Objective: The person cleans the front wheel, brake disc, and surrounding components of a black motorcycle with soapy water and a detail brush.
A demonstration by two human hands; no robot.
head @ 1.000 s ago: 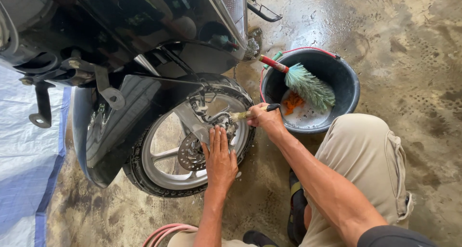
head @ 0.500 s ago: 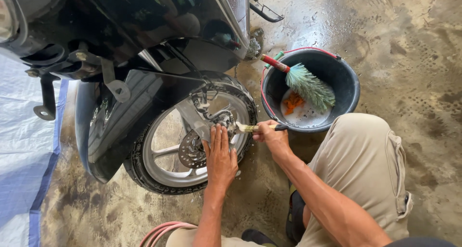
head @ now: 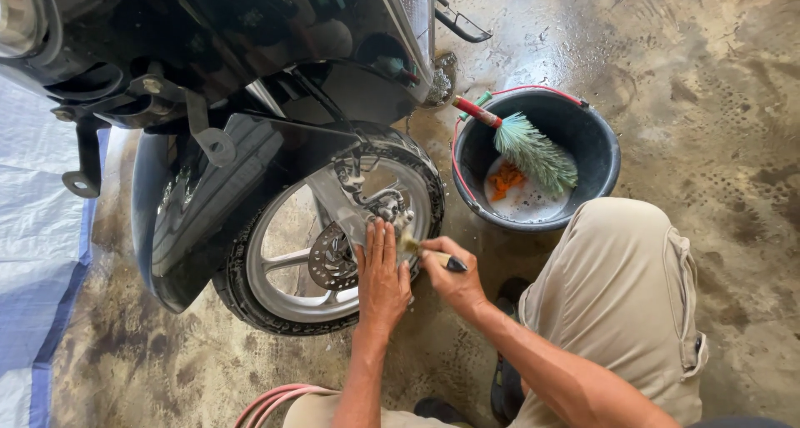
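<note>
A black motorcycle's front wheel (head: pixel 292 270) with silver spokes and a brake disc (head: pixel 332 265) stands on wet concrete. My left hand (head: pixel 382 278) lies flat with fingers apart against the wheel's rim beside the disc. My right hand (head: pixel 452 280) grips a small brush (head: pixel 429 253) with a dark handle end, its bristles pressed on the wheel next to my left fingers. The black front fender (head: pixel 200 203) covers the tyre's upper left part.
A black bucket (head: pixel 604 157) with a red handle holds soapy water, a green-bristled brush (head: pixel 529 149) and an orange cloth (head: pixel 506 180). A blue-and-white tarp (head: pixel 33 253) lies at left. A pink hose (head: pixel 275 399) curls by my knee.
My right hand has moved the small brush down along the wheel, from near the fork toward the lower rim beside my left hand. The view has shifted slightly.
</note>
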